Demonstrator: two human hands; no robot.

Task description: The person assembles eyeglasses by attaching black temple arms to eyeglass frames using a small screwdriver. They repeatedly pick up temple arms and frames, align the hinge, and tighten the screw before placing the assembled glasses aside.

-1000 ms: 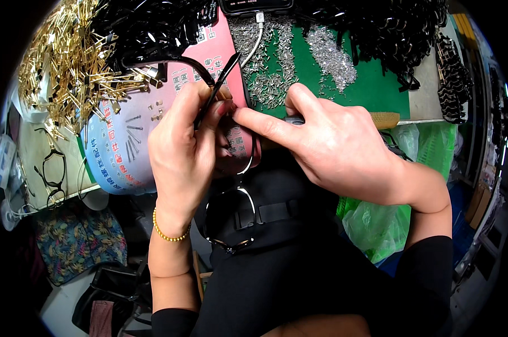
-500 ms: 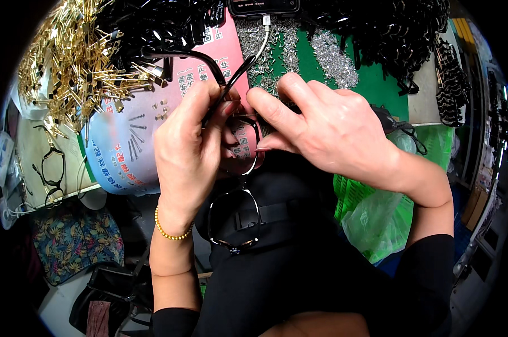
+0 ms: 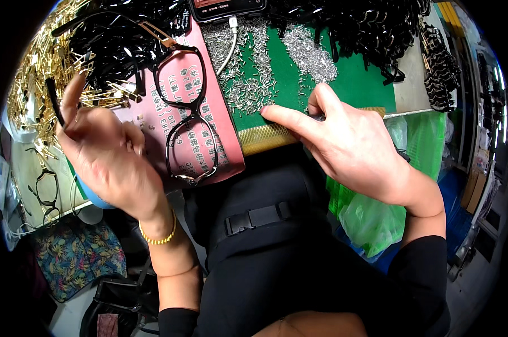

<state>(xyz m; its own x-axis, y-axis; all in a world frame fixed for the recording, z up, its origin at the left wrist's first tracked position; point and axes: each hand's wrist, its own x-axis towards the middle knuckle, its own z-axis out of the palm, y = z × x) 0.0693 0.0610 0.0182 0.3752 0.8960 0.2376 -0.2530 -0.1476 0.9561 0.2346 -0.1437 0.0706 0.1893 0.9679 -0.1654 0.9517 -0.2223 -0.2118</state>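
Far left, pile of gold temple pieces (image 3: 32, 84). Beside it, left hand (image 3: 110, 151), blurred, fingers partly curled, seemed to grip black temple (image 3: 53, 101) of eyeglass frame. Eyeglass frame (image 3: 194, 105) stood over pink sheet (image 3: 231, 160), between hands. Next, small metal pieces (image 3: 254, 92); right hand's (image 3: 355, 143) forefinger pointed at their near edge, other fingers curled; whether they gripped anything, couldn't tell. Step judged: picking piece; next move called for fine pinch.
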